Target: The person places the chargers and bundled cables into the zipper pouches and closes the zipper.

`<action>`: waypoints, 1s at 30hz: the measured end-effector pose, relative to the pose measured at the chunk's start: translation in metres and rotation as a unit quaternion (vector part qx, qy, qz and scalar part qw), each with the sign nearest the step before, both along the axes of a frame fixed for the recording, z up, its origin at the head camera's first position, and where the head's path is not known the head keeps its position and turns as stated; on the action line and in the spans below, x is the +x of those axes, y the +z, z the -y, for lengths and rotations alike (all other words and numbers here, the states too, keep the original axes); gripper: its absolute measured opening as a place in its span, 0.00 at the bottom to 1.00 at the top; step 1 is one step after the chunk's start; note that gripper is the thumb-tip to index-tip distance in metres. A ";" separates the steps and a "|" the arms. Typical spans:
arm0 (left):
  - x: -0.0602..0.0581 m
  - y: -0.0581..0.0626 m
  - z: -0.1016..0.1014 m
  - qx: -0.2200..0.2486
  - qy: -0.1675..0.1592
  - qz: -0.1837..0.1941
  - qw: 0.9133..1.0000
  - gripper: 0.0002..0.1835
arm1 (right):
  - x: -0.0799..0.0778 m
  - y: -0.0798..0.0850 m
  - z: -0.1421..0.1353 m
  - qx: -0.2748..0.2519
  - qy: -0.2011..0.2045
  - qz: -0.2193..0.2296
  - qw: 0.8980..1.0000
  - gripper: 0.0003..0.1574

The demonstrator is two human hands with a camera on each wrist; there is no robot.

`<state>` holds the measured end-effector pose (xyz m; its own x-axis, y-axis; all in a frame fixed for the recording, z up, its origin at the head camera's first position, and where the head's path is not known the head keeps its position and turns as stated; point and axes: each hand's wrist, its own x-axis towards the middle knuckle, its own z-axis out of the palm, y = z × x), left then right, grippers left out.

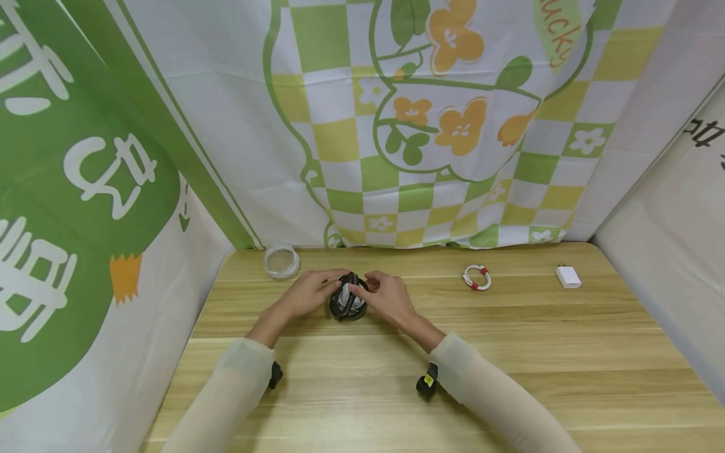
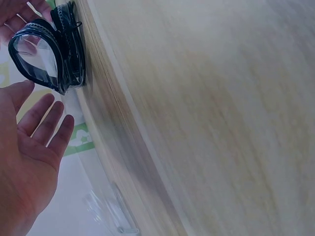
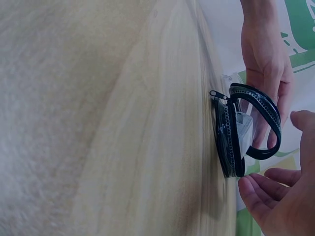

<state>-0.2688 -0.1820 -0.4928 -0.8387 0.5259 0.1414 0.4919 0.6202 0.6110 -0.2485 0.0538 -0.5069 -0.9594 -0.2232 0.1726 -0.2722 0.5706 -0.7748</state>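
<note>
A small round zip pouch (image 1: pixel 349 309) with clear sides and black trim sits on the table between both hands. Its lid stands raised, and the zipper pull (image 3: pixel 218 95) shows at one end. Something whitish (image 3: pixel 244 129) shows inside the pouch. My left hand (image 1: pixel 306 292) is at the pouch's left, fingers loosely extended, its thumb (image 2: pixel 22 91) close to the lid's edge. From the right, my right hand (image 1: pixel 391 299) reaches in with relaxed, spread fingers; in the right wrist view its fingertips (image 3: pixel 246 186) are right at the pouch's rim.
Behind the left hand stands a clear round container (image 1: pixel 281 262). Farther right lie a coiled white cable (image 1: pixel 477 277) with red bands and a white charger plug (image 1: pixel 568 277). Printed fabric (image 1: pixel 396 201) hangs along the back edge of the wooden table (image 1: pixel 351 390).
</note>
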 end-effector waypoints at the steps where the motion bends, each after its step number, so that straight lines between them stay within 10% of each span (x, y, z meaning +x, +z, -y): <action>1: 0.000 0.000 0.000 -0.003 -0.004 -0.003 1.000 0.21 | 0.000 -0.001 0.000 0.003 0.002 -0.001 1.000 0.40; 30: -0.003 -0.001 -0.017 -0.057 -0.042 -0.017 0.997 0.25 | 0.003 -0.009 0.000 0.015 0.015 -0.021 1.000 0.19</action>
<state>-0.2719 -0.1650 -0.4941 -0.7865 0.6089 0.1031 0.5642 0.6405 0.5211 -0.2455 0.0542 -0.5154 -0.9444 -0.2571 0.2050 -0.3210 0.5854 -0.7445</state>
